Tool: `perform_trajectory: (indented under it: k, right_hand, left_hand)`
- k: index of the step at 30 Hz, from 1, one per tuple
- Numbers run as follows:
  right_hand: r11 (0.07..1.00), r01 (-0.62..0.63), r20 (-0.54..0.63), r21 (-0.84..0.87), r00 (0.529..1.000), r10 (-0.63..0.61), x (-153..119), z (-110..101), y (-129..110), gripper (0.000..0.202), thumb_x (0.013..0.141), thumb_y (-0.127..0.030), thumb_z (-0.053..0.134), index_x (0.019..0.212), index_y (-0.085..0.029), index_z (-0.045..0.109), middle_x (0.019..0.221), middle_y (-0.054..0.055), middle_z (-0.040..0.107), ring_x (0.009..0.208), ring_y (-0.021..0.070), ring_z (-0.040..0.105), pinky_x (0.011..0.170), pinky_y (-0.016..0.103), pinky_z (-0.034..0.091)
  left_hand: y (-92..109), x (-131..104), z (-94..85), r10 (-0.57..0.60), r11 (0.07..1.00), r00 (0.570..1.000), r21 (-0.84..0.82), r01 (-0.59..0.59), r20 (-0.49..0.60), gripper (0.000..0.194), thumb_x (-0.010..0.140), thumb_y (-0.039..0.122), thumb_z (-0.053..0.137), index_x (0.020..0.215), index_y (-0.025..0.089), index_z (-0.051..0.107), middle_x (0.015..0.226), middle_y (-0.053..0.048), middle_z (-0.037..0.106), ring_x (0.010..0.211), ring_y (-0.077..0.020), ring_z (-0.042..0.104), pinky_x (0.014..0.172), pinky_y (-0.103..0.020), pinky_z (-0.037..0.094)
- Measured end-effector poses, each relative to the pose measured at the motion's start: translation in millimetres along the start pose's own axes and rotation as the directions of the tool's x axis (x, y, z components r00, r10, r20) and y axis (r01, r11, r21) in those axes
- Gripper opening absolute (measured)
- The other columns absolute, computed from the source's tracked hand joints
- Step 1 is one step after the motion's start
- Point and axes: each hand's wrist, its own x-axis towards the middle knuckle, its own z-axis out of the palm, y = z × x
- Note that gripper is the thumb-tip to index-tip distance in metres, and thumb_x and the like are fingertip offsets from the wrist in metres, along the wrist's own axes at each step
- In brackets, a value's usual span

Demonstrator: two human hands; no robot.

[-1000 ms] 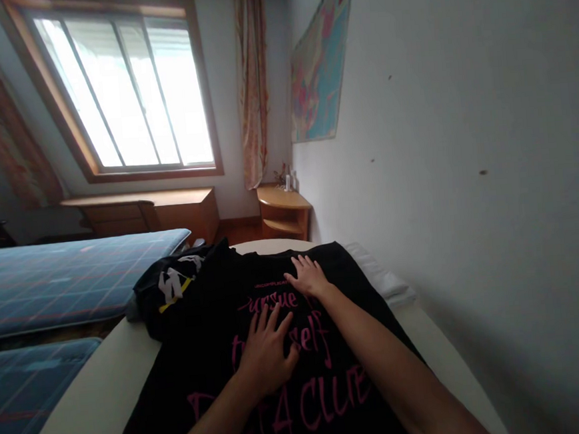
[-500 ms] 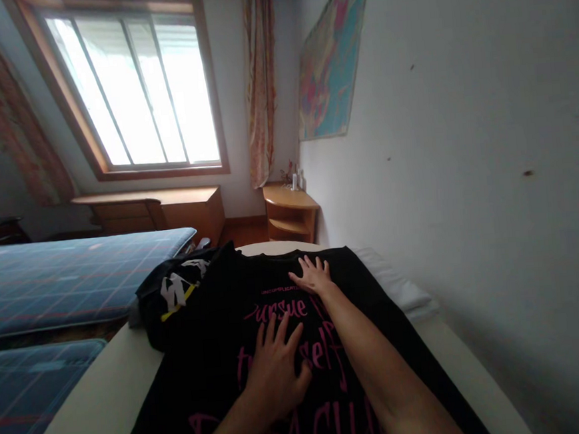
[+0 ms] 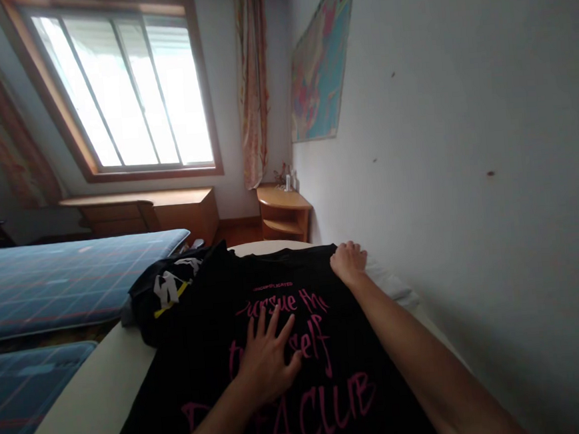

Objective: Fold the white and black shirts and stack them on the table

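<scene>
Black fabric fills the middle of my view: a shirt (image 3: 330, 347) with magenta lettering lies spread across the pale, curved surface (image 3: 78, 401), its collar end pointing away from me. My left hand (image 3: 267, 362) is open, palm down on the printed lettering, fingers fanned and holding nothing. My right hand (image 3: 349, 260) is at the shirt's far right corner, fingers curled over the edge; I cannot tell whether they pinch the cloth. Just beside the shirt's far left side sits a dark bundle (image 3: 151, 308) with white and yellow markings, and white cloth (image 3: 400, 290) shows past the right edge, near my right hand. To the left I see two plaid blue mattresses (image 3: 74, 281), and beyond the surface a wooden corner unit (image 3: 283, 199) stands against the wall (image 3: 446, 231).
</scene>
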Motion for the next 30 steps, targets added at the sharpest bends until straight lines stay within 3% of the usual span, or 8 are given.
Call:
perform_trajectory:
  k: [4, 7, 10, 17, 22, 26, 30]
  right_hand:
    - [0.993, -0.115, 0.118, -0.015, 0.986, 0.116, 3.6, -7.7, 27.1, 0.047, 0.089, -0.038, 0.052, 0.118, -0.006, 0.069, 0.126, 0.028, 0.061, 0.120, 0.0418, 0.055, 0.097, 0.055, 0.040]
    - [0.995, -0.101, 0.201, 0.015, 0.975, 0.096, 4.3, -8.9, 36.1, 0.046, 0.088, -0.042, 0.053, 0.118, -0.010, 0.068, 0.120, 0.023, 0.067, 0.113, 0.0369, 0.063, 0.090, 0.047, 0.047]
    - [0.997, -0.056, 0.209, 0.051, 0.977, 0.044, 0.4, -11.6, 34.1, 0.042, 0.092, -0.037, 0.050, 0.121, -0.010, 0.063, 0.118, 0.021, 0.068, 0.110, 0.0312, 0.065, 0.087, 0.038, 0.048]
    - [0.991, 0.091, 0.105, 0.095, 0.989, -0.101, -24.2, -26.5, -1.1, 0.040, 0.100, -0.020, 0.036, 0.140, -0.016, 0.041, 0.112, 0.017, 0.068, 0.104, 0.0283, 0.067, 0.084, 0.036, 0.047]
    - [0.963, 0.238, 0.095, 0.126, 0.964, -0.250, -44.1, -20.8, -35.9, 0.053, 0.097, -0.009, 0.033, 0.146, -0.027, 0.036, 0.128, 0.014, 0.060, 0.110, 0.0246, 0.064, 0.089, 0.034, 0.045]
    - [0.946, 0.297, 0.168, 0.134, 0.934, -0.317, -61.7, -7.0, -55.3, 0.055, 0.093, -0.012, 0.047, 0.146, -0.024, 0.039, 0.131, 0.013, 0.058, 0.112, 0.0228, 0.063, 0.091, 0.030, 0.046]
    - [0.957, 0.279, 0.229, 0.084, 0.929, -0.291, -79.0, -3.7, -60.8, 0.060, 0.087, -0.024, 0.061, 0.144, -0.015, 0.041, 0.131, 0.017, 0.057, 0.114, 0.0274, 0.063, 0.090, 0.033, 0.048]
  left_hand:
    - [-0.2, 0.0, 0.5, 0.003, 1.000, 1.000, 0.010, -0.003, -0.002, 0.071, 0.089, 0.055, 0.050, 0.155, 0.034, 0.034, 0.165, -0.006, 0.020, 0.150, -0.0428, 0.008, 0.117, -0.065, 0.013]
    - [-0.8, 0.0, 2.0, 0.011, 1.000, 1.000, 0.017, -0.011, -0.016, 0.070, 0.090, 0.056, 0.048, 0.155, 0.033, 0.034, 0.165, -0.006, 0.021, 0.150, -0.0424, 0.008, 0.117, -0.065, 0.014]
    - [0.0, -0.1, 1.6, -0.001, 1.000, 1.000, 0.027, 0.001, -0.002, 0.071, 0.090, 0.057, 0.048, 0.155, 0.033, 0.033, 0.164, -0.007, 0.021, 0.150, -0.0424, 0.008, 0.117, -0.065, 0.015]
    - [3.1, -1.6, -2.1, -0.006, 0.999, 1.000, 0.042, 0.006, 0.010, 0.070, 0.091, 0.057, 0.047, 0.155, 0.033, 0.033, 0.165, -0.007, 0.020, 0.150, -0.0422, 0.009, 0.117, -0.063, 0.013]
    - [2.6, -1.5, -0.9, -0.007, 0.999, 1.000, 0.033, 0.008, -0.011, 0.070, 0.090, 0.054, 0.050, 0.154, 0.032, 0.035, 0.164, -0.007, 0.021, 0.150, -0.0417, 0.009, 0.118, -0.063, 0.013]
    - [2.6, -1.9, -1.0, -0.006, 1.000, 1.000, 0.021, 0.007, -0.020, 0.069, 0.089, 0.053, 0.051, 0.153, 0.032, 0.037, 0.164, -0.007, 0.022, 0.150, -0.0415, 0.009, 0.118, -0.063, 0.014]
    - [2.3, -2.0, -0.6, -0.005, 1.000, 0.999, 0.021, 0.006, -0.033, 0.068, 0.088, 0.051, 0.053, 0.152, 0.032, 0.040, 0.163, -0.007, 0.024, 0.150, -0.0408, 0.010, 0.117, -0.063, 0.016]
